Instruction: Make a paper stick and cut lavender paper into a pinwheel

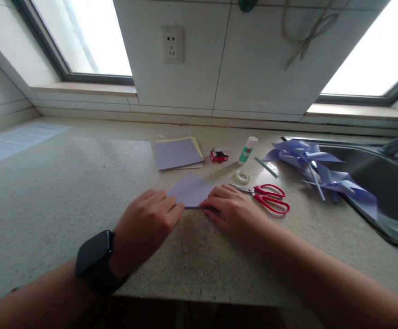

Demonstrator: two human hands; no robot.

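Observation:
A sheet of purple paper (192, 189) lies on the counter between my hands, its near edge rolled or folded into a narrow strip. My left hand (153, 214), a black watch on its wrist, grips the left end of that edge with bent fingers. At the right end, the fingers of my right hand (231, 208) are closed on the same edge. Parts of both side corners are hidden under my fingers. Red-handled scissors (267, 195) lie just beyond my right hand, their blade tips close to it.
Behind the sheet sit a stack of coloured paper (178, 154), a small red box (218, 155), a glue stick (247, 151), a tape roll (242, 177) and a thin green stick (266, 167). Purple pinwheels (322, 171) rest at the edge of the sink (384, 183). Printed paper (17, 139) lies far left.

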